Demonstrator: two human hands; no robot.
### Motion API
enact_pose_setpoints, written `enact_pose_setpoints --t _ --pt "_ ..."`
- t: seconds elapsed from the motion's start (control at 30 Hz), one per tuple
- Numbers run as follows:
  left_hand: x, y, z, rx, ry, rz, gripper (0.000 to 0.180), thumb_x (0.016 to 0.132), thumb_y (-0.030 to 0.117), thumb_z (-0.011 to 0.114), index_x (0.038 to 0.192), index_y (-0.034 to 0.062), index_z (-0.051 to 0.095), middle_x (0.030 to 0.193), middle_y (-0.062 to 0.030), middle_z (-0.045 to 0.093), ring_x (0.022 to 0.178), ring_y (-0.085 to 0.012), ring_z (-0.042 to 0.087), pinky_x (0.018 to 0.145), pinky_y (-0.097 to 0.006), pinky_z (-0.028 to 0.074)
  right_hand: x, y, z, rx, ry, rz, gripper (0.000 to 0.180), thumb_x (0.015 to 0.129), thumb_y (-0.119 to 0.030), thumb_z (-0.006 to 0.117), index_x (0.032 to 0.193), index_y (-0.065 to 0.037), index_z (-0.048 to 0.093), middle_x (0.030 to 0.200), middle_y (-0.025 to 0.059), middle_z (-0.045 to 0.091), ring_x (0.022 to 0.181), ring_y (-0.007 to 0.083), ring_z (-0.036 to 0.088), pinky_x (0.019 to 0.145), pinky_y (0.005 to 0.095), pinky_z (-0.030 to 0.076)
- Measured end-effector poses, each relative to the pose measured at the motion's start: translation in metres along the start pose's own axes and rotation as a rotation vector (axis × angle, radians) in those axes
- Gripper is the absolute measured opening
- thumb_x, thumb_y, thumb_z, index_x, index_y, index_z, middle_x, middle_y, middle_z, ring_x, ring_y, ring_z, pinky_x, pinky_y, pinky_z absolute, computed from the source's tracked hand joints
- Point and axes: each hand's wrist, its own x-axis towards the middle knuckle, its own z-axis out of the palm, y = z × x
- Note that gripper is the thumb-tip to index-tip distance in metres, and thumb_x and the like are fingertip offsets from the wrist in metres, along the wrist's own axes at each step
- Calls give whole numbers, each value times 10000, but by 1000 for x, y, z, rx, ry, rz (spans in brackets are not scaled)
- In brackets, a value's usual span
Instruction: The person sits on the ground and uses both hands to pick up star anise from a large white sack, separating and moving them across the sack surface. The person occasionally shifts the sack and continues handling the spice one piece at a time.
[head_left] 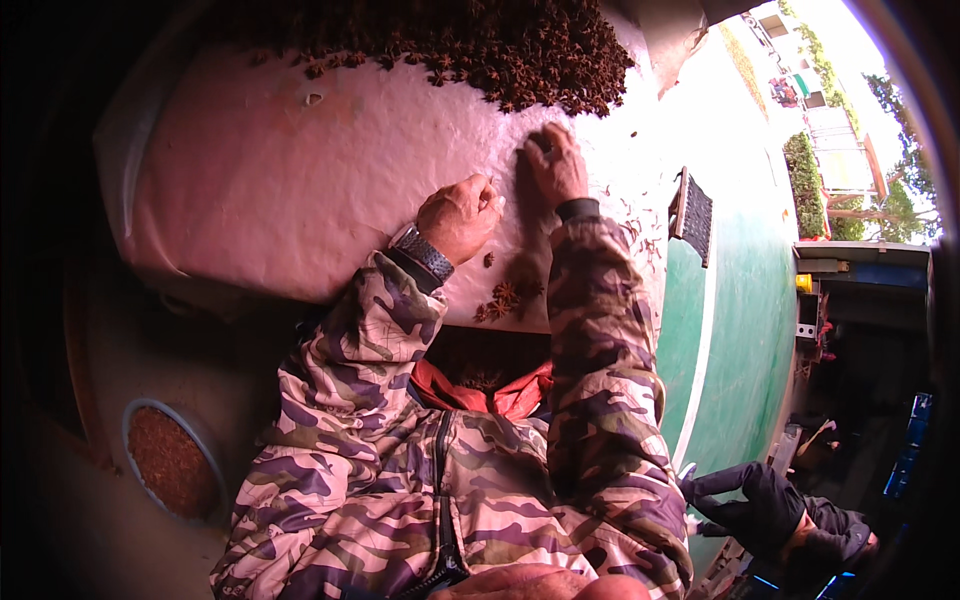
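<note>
A big heap of dark brown star anise (540, 65) lies on the far part of a table covered with a pale sheet (300, 190). My right hand (560, 170) reaches just short of the heap's near edge, thumb and fingers apart over the sheet. Nearer to me and to its left, my left hand (458, 218) is closed with the fingertips drawn together; whatever they hold is hidden. Below that hand, a few loose star anise pods (503, 300) rest by the table's near edge, with a single pod (489, 259) just above them.
Under the near edge, a red bag (482, 392) hangs open at my lap. A round basin (170, 462) of reddish-brown material stands at lower left. Small slender bits (640, 235) litter the table's right side. A person in dark clothes (780, 515) is at lower right, beyond the green floor (745, 330).
</note>
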Motion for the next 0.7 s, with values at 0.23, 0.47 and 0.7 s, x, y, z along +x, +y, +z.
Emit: enact_pose_setpoints --t 0.23,0.47,0.7 --pt "-1 -10 -2 37 20 16 254 953 277 675 1019 31 682 906 -189 738 876 -366 725 787 -438 563 -111 -84 -45 236 -323 -303 408 974 -259 650 1316 -42 610 1402 200 569 1275 418 545 1076 502 443" --pt "2 -21 6 50 -85 -23 290 924 337 664 1015 62 665 949 -212 730 956 -425 698 850 -490 552 -205 -127 -85 129 -443 -345 514 886 -267 754 1323 -45 598 1441 156 545 1406 359 461 1151 499 369" --pt "1 -20 6 36 -102 22 276 934 308 681 1008 42 672 905 -184 729 886 -375 707 799 -449 553 -190 -104 -86 -33 -87 -162 571 902 -341 747 1342 -18 579 1436 212 537 1346 435 486 1114 515 399"
